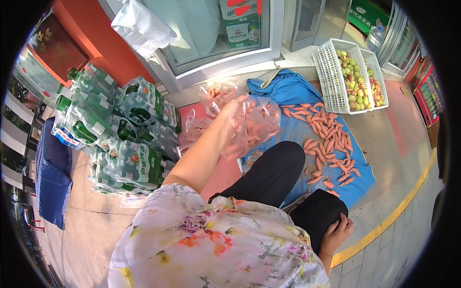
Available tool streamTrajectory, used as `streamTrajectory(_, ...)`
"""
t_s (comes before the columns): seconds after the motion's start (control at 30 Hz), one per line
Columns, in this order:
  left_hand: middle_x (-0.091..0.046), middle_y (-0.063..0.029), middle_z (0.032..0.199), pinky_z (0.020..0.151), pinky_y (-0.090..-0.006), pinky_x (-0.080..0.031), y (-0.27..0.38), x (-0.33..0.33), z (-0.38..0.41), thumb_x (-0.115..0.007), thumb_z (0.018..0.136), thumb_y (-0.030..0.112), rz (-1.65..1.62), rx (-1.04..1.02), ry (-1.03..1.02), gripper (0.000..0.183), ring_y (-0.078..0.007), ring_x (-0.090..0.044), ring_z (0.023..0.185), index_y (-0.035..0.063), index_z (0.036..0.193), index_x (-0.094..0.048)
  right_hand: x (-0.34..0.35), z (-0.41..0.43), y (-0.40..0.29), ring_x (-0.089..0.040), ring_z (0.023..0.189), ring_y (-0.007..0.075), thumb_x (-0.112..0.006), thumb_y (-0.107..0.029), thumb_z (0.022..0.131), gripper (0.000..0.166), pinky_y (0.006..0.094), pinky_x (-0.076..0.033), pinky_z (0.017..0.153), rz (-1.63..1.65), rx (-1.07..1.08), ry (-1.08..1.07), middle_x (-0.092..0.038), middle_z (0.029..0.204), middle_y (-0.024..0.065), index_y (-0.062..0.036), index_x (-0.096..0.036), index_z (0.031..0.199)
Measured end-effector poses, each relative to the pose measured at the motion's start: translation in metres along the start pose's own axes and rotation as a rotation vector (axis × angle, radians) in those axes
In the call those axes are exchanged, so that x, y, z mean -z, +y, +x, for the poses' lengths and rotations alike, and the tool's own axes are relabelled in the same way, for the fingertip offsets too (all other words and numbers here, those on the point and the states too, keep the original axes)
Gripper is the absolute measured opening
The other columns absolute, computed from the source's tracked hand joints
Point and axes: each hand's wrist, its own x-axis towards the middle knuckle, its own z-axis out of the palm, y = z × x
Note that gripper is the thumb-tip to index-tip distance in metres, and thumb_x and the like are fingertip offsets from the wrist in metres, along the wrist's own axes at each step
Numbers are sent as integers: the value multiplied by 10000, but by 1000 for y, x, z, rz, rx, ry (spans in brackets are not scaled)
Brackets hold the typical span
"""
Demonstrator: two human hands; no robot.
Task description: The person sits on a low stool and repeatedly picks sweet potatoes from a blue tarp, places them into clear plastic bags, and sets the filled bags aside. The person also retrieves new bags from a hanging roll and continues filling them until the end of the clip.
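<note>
My left hand (236, 112) is closed on the gathered top of a clear plastic bag (261, 126) that holds reddish sweet potatoes. Other clear bags with sweet potatoes, among them one further back (219, 94) and one at the left (198, 126), stand close beside it. My right hand (338, 230) rests on my right knee, its fingers slightly bent, with nothing seen in it. Many loose sweet potatoes (326, 133) lie on a blue cloth (288, 133) in front of my knees. The far end of the cloth is bunched up.
Shrink-wrapped packs of green bottles (137, 162) are stacked at the left. White plastic crates (326, 72) of green and red fruit stand at the back right. White plastic bags (142, 27) hang by the glass door (216, 54). A dark blue cover (54, 172) lies far left.
</note>
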Motion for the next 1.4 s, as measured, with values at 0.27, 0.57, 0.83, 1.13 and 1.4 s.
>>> streamTrajectory(0.27, -662, -1, 878, 652, -279, -465, -92, 131, 72, -557, 941, 299, -272, -29, 84, 249, -140, -587, 682, 151, 1138, -595, 18, -40, 22, -506, 1040, 349, -451, -11, 896, 297, 408, -422, 908, -108, -159, 42, -482, 1100, 191, 7, -570, 1167)
streamTrajectory(0.57, -657, -29, 891, 569, -307, -466, -129, 200, 104, -588, 912, 210, -311, -22, 439, 187, -179, -568, 638, 120, 1076, -584, 5, -20, 5, -503, 1032, 349, -432, -53, 918, 284, 414, -415, 910, -152, -198, 66, -485, 1084, 187, 20, -565, 1157)
streamTrajectory(0.83, -638, -67, 1083, 754, -414, -509, -182, 232, 93, -633, 867, 137, 5, 211, 665, 302, -208, -617, 920, 102, 1164, -589, 11, -4, -26, -550, 893, 399, -428, -220, 946, 300, 496, -443, 820, -211, -150, 98, -571, 933, 215, -18, -621, 1053)
streamTrajectory(1.13, -698, -108, 867, 712, -292, -537, -36, 205, 96, -612, 902, 140, 116, -162, 631, 182, -189, -668, 773, -8, 985, -679, 21, 2, -15, -575, 921, 401, -354, -414, 985, 463, 467, -444, 842, -220, -117, 89, -605, 971, 203, -54, -629, 1081)
streamTrajectory(1.4, -615, -63, 786, 665, -321, -488, 269, 279, 93, -794, 766, 203, 238, -1041, 1212, 302, -160, -569, 670, 40, 839, -550, 7, -4, -6, -564, 995, 371, -402, -408, 959, 407, 472, -434, 880, -275, -211, 64, -602, 1038, 169, -96, -634, 1083)
